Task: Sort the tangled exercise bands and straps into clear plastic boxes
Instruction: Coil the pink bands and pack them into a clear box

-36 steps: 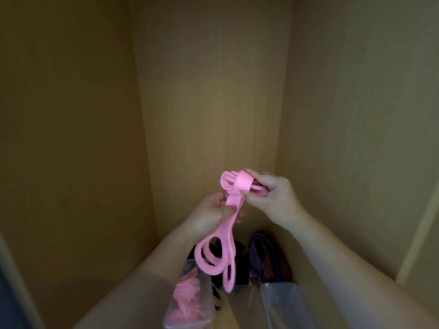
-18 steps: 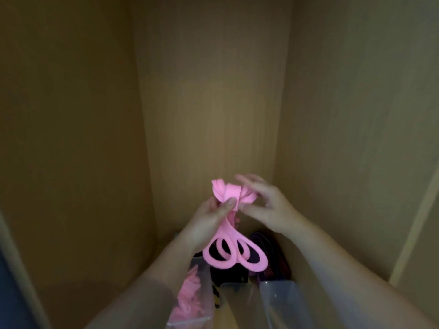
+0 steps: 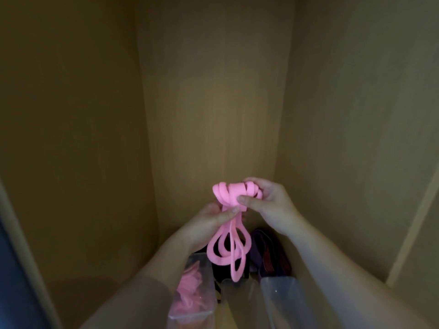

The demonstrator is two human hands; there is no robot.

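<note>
**Here, a soft pink band (image 3: 231,193) held coiled**

The band looks light, limp and probably springy. Its loops dangle below both grips. The right grip (image 3: 268,205) pinches the wound top, and the left grip (image 3: 209,222) clasps the neck just beneath. Hold it at that neck, or the coils may unwind. A clear box (image 3: 197,293) stands lower, with purple straps (image 3: 268,252) beside it.

cupboard floor (image 3: 95,295), pink-filled clear box (image 3: 206,269), second clear box (image 3: 282,300), purple band (image 3: 261,248)

Two bare hands (image 3: 273,205), bare forearms (image 3: 332,257)
</note>
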